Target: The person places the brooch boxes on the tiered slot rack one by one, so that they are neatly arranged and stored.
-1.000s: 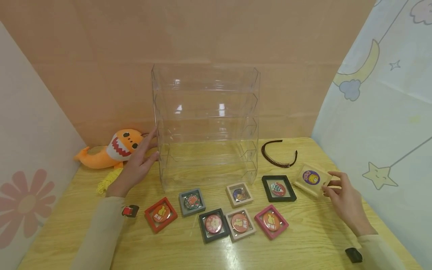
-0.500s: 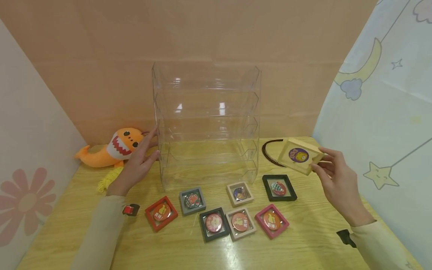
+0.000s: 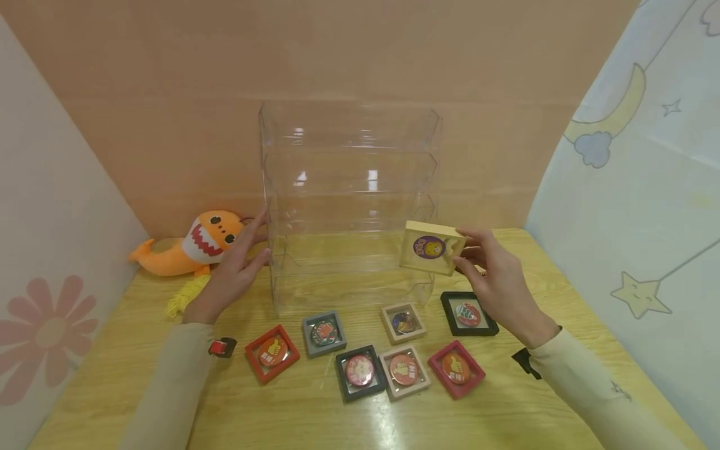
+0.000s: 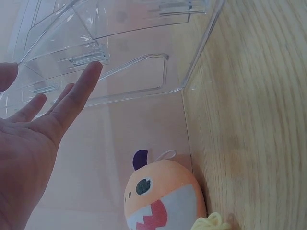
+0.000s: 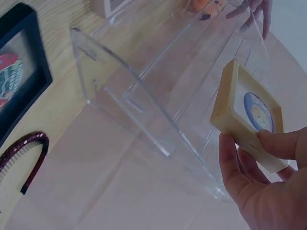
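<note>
My right hand (image 3: 500,287) pinches a pale yellow square frame (image 3: 430,248) by its right edge, thumb in front and fingers behind. Inside the frame is a purple round badge with a yellow cartoon figure. It is raised off the table, overlapping the lower right of a clear acrylic tiered display rack (image 3: 349,209) in the head view. My left hand (image 3: 233,275) is at the rack's left side, its fingers extended along the side panel and the thumb apart. In the left wrist view the fingertips (image 4: 93,69) reach the clear panel.
Several badge frames lie in front of the rack: red (image 3: 272,354), grey (image 3: 324,334), black (image 3: 360,373), pink (image 3: 456,369) and others. An orange shark plush (image 3: 169,257) and yellow yarn (image 3: 188,295) lie left. A toothed headband (image 5: 29,139) lies behind my right hand.
My right hand has lifted the pale yellow frame from the table's right side and carried it left to the rack, tilting it more upright. The left hand stays at the rack's side.
</note>
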A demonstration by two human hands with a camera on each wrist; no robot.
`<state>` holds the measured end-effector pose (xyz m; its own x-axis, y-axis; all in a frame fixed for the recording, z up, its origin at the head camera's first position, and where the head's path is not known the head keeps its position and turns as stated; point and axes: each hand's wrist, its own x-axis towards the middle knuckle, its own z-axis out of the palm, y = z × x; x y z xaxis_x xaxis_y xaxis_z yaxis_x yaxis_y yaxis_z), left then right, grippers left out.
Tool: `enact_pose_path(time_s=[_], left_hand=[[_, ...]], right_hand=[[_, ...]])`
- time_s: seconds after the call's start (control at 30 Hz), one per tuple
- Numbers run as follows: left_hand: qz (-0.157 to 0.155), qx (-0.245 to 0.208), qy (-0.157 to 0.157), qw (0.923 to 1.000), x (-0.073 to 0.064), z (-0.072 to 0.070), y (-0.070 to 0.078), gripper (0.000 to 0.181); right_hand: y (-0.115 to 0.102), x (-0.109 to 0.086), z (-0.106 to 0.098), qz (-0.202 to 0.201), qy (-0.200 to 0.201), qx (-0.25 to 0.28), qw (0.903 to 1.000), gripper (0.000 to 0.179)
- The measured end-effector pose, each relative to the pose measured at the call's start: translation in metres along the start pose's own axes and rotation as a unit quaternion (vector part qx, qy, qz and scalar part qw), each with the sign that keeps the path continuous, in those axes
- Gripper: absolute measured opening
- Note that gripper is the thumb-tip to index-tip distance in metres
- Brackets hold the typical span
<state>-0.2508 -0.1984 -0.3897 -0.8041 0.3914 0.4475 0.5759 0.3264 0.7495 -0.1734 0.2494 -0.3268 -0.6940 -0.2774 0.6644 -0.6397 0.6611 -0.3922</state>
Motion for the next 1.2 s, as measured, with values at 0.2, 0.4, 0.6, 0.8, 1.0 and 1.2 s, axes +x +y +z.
enact_pose_path(time_s=[0.2, 0.4, 0.6, 0.8, 1.0, 1.2], left_hand=[[0.004, -0.014, 0.000, 0.9999, 0.001, 0.003, 0.001, 0.076], [0.005, -0.014, 0.004, 0.9999, 0.001, 0.005, 0.001, 0.076], [0.004, -0.014, 0.003, 0.9999, 0.002, 0.007, 0.002, 0.077], [0.007, -0.014, 0.002, 0.9999, 0.003, 0.009, 0.003, 0.077], [0.006, -0.012, 0.001, 0.9999, 0.003, 0.010, 0.005, 0.078], [0.004, -0.018, 0.003, 0.9998, 0.002, 0.010, 0.004, 0.076]], right_hand=[[-0.005, 0.009, 0.013, -0.006, -0.015, 0.003, 0.9999, 0.057], [-0.009, 0.017, 0.023, -0.017, -0.018, 0.008, 0.9997, 0.056], [-0.011, 0.027, 0.034, -0.030, -0.018, 0.025, 0.9991, 0.055], [-0.017, 0.037, 0.046, -0.034, -0.027, 0.039, 0.9983, 0.055], [-0.019, 0.050, 0.060, -0.038, -0.029, 0.054, 0.9974, 0.053], [-0.024, 0.065, 0.073, -0.043, -0.034, 0.067, 0.9962, 0.050]])
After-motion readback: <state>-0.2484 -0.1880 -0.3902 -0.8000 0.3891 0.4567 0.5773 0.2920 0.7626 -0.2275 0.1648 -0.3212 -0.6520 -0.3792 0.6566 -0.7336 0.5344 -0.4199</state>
